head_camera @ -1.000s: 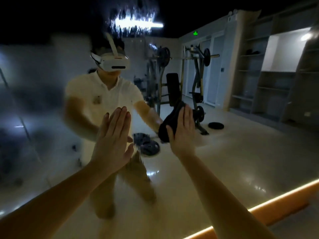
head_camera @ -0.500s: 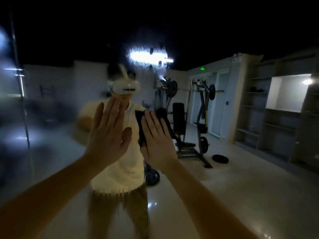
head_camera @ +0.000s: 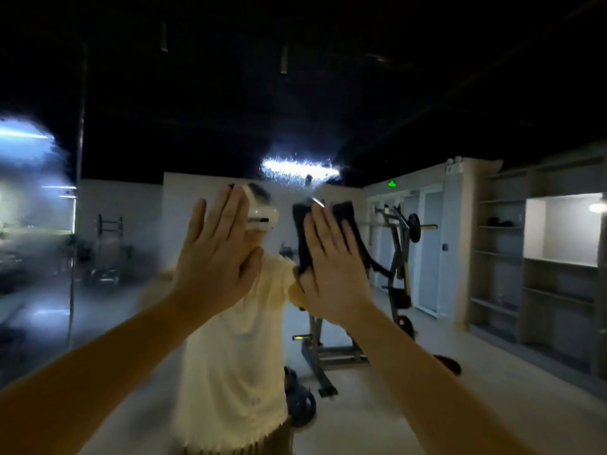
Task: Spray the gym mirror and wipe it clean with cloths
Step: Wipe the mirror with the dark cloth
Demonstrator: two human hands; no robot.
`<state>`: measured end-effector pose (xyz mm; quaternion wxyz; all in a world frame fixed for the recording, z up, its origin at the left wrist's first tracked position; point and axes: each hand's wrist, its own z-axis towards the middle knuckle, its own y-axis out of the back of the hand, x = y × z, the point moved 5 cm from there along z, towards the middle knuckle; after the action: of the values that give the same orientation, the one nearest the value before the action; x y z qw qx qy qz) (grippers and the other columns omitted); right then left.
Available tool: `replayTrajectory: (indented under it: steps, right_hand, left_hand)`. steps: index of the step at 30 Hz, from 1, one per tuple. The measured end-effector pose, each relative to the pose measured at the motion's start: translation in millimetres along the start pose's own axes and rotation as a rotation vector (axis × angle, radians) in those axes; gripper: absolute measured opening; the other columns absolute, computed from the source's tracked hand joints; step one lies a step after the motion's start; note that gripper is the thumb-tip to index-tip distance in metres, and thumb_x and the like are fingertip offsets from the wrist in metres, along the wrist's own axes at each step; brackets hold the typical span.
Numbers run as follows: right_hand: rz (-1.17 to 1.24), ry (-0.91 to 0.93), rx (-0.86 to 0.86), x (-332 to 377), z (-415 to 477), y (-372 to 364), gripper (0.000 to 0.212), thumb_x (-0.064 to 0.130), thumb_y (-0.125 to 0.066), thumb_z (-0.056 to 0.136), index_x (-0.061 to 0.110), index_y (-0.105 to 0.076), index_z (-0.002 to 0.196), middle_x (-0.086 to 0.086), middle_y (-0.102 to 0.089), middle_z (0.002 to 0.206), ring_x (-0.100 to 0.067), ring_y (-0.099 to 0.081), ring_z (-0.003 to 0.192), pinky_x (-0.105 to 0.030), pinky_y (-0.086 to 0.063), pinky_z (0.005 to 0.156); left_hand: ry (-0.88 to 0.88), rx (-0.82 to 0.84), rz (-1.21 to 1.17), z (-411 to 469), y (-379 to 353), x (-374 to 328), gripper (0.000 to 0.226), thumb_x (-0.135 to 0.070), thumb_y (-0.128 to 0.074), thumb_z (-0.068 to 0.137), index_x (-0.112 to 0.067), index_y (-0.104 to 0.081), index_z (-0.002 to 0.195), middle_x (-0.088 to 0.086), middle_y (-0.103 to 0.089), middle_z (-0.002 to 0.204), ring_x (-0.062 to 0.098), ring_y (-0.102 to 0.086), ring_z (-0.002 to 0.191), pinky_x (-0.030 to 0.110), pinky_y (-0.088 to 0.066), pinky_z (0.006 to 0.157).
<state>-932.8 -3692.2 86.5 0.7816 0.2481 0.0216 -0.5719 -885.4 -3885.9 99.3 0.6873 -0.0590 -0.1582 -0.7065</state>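
Two bare arms reach out from the bottom of the view. The left hand point(head_camera: 215, 257) is up and open, with its fingers straight and close together and its palm facing the glass. The right hand point(head_camera: 331, 270) is open and flat too, and it presses a dark cloth point(head_camera: 346, 213) against the mirror point(head_camera: 108, 290). The cloth sticks out above the fingertips and on both sides of the hand. The two hands are side by side, near each other but not touching.

The mirror fills the whole view. Its left part looks foggy and smeared. Higher up, just above the cloth, there are small wet spots point(head_camera: 295, 167) on the glass, where a long light shines.

In the mirror you can see the person in a pale yellow shirt point(head_camera: 236, 339) with a white headset point(head_camera: 262, 216). Behind the person stands a weight machine point(head_camera: 399, 257), and a round weight plate point(head_camera: 300, 405) lies on the pale floor point(head_camera: 460, 405). Far back on the right are grey shelves point(head_camera: 499, 257) and a small green sign point(head_camera: 392, 183) over the doors.
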Motion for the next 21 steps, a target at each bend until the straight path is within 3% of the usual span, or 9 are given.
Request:
replayTrajectory:
  steps: [2, 3, 8, 12, 16, 21]
  right_hand:
    - [-0.034, 0.116, 0.01, -12, -5, -2, 0.081, 0.038, -0.038, 0.096, 0.006, -0.008, 0.164, -0.014, -0.002, 0.172, -0.027, 0.005, 0.16, -0.05, -0.005, 0.129]
    - [-0.044, 0.09, -0.004, -28, 2, 1, 0.081, 0.039, -0.036, 0.095, 0.007, -0.008, 0.164, -0.012, 0.0, 0.172, -0.026, 0.007, 0.159, -0.049, -0.003, 0.129]
    - [0.044, -0.396, -0.049, -114, 50, 25, 0.074, 0.048, -0.012, 0.101, 0.009, -0.002, 0.164, -0.011, 0.002, 0.173, -0.025, 0.003, 0.159, -0.05, -0.008, 0.129]
    - [0.062, -0.527, -0.178, -87, 80, 31, 0.075, 0.056, -0.009, 0.108, 0.007, -0.006, 0.165, -0.013, -0.005, 0.173, -0.027, -0.003, 0.16, -0.05, -0.01, 0.129]
    - [0.063, -0.418, -0.199, -16, 107, 35, 0.071, 0.052, -0.009, 0.109, 0.009, -0.005, 0.165, -0.011, 0.0, 0.173, -0.026, 0.003, 0.16, -0.049, -0.005, 0.129]
    - [0.05, -0.21, -0.183, 55, 130, 36, 0.066, 0.045, -0.015, 0.109, 0.01, -0.004, 0.165, -0.01, 0.006, 0.172, -0.024, 0.01, 0.159, -0.047, 0.005, 0.129]
  left_hand:
    - [-0.012, -0.005, 0.005, 1, 0, -1, 0.086, -0.041, -0.052, 0.102, -0.004, -0.004, 0.163, 0.025, -0.021, 0.169, 0.04, -0.018, 0.158, 0.063, -0.02, 0.126]
    - [-0.022, -0.01, 0.012, 1, 1, -2, 0.087, -0.042, -0.053, 0.101, -0.004, -0.006, 0.163, 0.026, -0.024, 0.168, 0.041, -0.021, 0.157, 0.063, -0.021, 0.125]
    - [-0.09, 0.024, 0.035, 4, 13, 9, 0.08, -0.047, -0.055, 0.099, -0.002, -0.025, 0.157, 0.026, -0.036, 0.162, 0.042, -0.036, 0.15, 0.061, -0.03, 0.121]
    - [-0.179, 0.061, 0.009, 17, 25, 24, 0.067, -0.043, -0.059, 0.097, -0.001, -0.044, 0.147, 0.022, -0.052, 0.149, 0.039, -0.052, 0.135, 0.055, -0.043, 0.109]
    - [-0.11, 0.008, -0.065, 32, 43, 45, 0.055, -0.042, -0.053, 0.099, -0.003, -0.058, 0.137, 0.017, -0.061, 0.136, 0.034, -0.058, 0.122, 0.05, -0.044, 0.105]
    - [0.085, -0.027, -0.018, 38, 47, 81, 0.062, -0.032, -0.053, 0.095, 0.002, -0.046, 0.147, 0.022, -0.047, 0.151, 0.037, -0.043, 0.142, 0.053, -0.032, 0.117]
